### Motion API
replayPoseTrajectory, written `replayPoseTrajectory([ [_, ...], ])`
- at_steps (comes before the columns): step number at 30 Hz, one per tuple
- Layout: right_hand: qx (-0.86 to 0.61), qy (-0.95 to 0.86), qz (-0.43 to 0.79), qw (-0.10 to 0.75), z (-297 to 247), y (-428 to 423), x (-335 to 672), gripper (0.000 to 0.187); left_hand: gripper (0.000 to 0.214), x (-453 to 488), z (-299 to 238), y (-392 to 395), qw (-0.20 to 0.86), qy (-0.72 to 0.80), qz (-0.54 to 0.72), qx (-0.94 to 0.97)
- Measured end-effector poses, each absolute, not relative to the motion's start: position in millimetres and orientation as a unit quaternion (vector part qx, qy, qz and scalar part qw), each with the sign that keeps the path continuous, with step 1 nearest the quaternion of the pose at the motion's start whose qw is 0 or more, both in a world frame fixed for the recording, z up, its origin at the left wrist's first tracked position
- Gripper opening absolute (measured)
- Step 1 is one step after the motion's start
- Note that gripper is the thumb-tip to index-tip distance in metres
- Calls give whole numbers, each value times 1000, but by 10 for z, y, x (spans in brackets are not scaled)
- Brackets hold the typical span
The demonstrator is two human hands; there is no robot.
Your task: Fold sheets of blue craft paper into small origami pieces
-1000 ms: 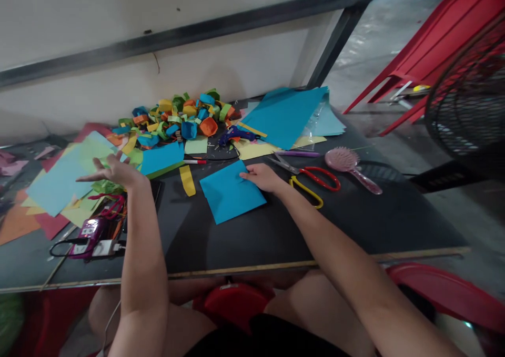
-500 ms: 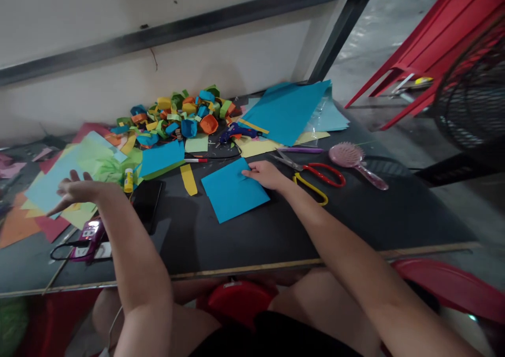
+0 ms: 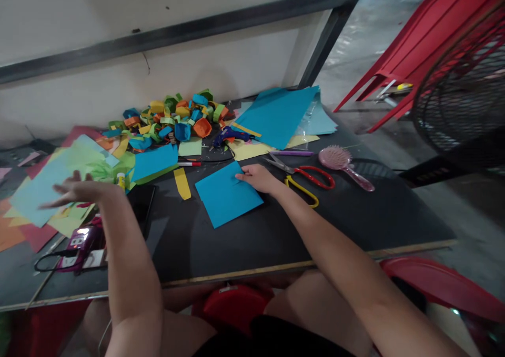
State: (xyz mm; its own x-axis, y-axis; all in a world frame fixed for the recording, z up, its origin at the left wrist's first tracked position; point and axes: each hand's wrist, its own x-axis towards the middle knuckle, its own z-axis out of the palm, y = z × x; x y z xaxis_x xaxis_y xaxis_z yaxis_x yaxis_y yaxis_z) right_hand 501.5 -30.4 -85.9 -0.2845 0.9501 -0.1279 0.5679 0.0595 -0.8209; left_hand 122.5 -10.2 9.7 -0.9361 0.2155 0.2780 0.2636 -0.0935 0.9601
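Observation:
A square of blue paper (image 3: 226, 202) lies on the dark table, its upper right edge pinched between the thumb and fingers of my right hand (image 3: 254, 178). Over on the left, my left hand (image 3: 77, 190) is open above a spread of coloured sheets, fingers apart and holding nothing. Beneath it is a light blue sheet (image 3: 41, 191). A yellow paper strip (image 3: 182, 183) lies left of the blue square. Red- and yellow-handled scissors (image 3: 303, 173) rest just right of my right hand. A yellow glue stick (image 3: 120, 180) is partly hidden behind my left forearm.
Small folded paper pieces (image 3: 165, 120) are heaped by the wall, near a blue glue gun (image 3: 231, 135). Large blue sheets (image 3: 276, 118) lie at the back right, a pink hairbrush (image 3: 343, 162) in front. A black phone (image 3: 142, 204) and purple power strip (image 3: 79, 244) are left. A fan (image 3: 465, 94) stands right.
The view has shifted slightly, moving the table contents left in the picture. My left hand's fingers have shifted a little. My right hand keeps its pinch on the blue paper.

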Motion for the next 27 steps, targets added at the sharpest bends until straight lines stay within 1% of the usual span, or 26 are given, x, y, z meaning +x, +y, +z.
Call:
replayPoseTrajectory([
  [1,-551,-686,414,232,-865,-303,5017,35,57,1422,-4,-68,0,-660,-715,-233],
  [2,-552,-683,420,229,-872,-301,5021,35,56,1648,-113,-47,-36,-638,-692,-336],
  [4,-552,-677,428,231,-885,-301,5034,35,59,2114,-323,-51,-96,-589,-599,-535],
  [5,-551,-675,431,235,-888,-302,5040,35,63,2316,-411,-70,-119,-559,-542,-616],
  [7,-545,-674,437,240,-884,-309,5050,35,77,2580,-531,-114,-133,-498,-469,-717],
  [9,-542,-674,439,243,-874,-314,5051,36,87,2633,-587,-144,-111,-486,-475,-725],
  [10,-541,-674,439,243,-871,-314,5048,36,89,2601,-604,-154,-98,-495,-485,-714],
  [12,-542,-676,437,239,-875,-303,5036,38,84,2505,-642,-182,-75,-521,-485,-699],
  [14,-543,-676,436,239,-893,-284,5022,37,76,2480,-702,-241,-64,-515,-425,-741],
  [17,-540,-669,438,260,-927,-263,5008,36,71,2688,-807,-386,-47,-438,-252,-862],
  [19,-532,-666,440,284,-936,-267,5007,37,69,2899,-848,-471,-12,-405,-171,-898],
  [21,-521,-667,437,304,-926,-286,5008,39,80,3049,-855,-509,4,-445,-150,-883],
  [23,-507,-672,438,315,-903,-314,5006,40,91,3088,-837,-506,-4,-486,-133,-863],
  [25,-496,-677,443,315,-876,-339,5000,41,94,3044,-810,-485,-8,-503,-119,-856],
  [27,-502,-677,442,306,-855,-356,4992,43,91,2980,-787,-472,2,-509,-115,-853],
])
